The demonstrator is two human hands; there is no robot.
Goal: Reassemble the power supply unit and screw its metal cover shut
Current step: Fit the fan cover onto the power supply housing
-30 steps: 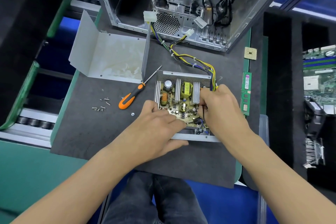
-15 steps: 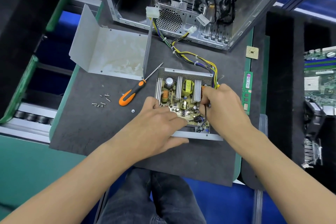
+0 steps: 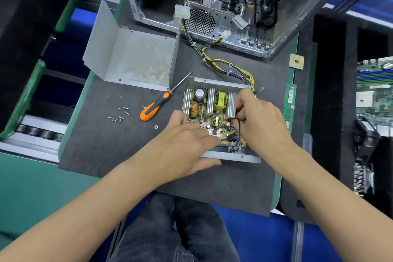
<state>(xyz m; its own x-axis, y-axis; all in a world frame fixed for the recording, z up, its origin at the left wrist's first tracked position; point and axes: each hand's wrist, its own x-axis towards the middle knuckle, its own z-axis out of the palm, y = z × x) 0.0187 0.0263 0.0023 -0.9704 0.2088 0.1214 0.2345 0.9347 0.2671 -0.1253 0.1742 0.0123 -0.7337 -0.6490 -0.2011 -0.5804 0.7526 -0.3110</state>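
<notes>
While circuit board [image 3: 209,110] sits in open metal box [image 3: 231,156] mid-desk [image 3: 102,144], left hand [image 3: 187,144] lies flat steadying it; right hand [image 3: 261,121] fingers pinch black wire [image 3: 238,128], likely tucking it; cover [image 3: 136,59], screwdriver [image 3: 158,102], screws [image 3: 119,114] wait left.

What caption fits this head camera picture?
Two hands, left and right, work on an open power supply; its metal cover lies aside.

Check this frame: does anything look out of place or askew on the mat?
One washer-like ring lies alone, apart from the screw pile. The metal cover is off and the screwdriver idle, as expected mid-reassembly. Nothing looks damaged.
</notes>
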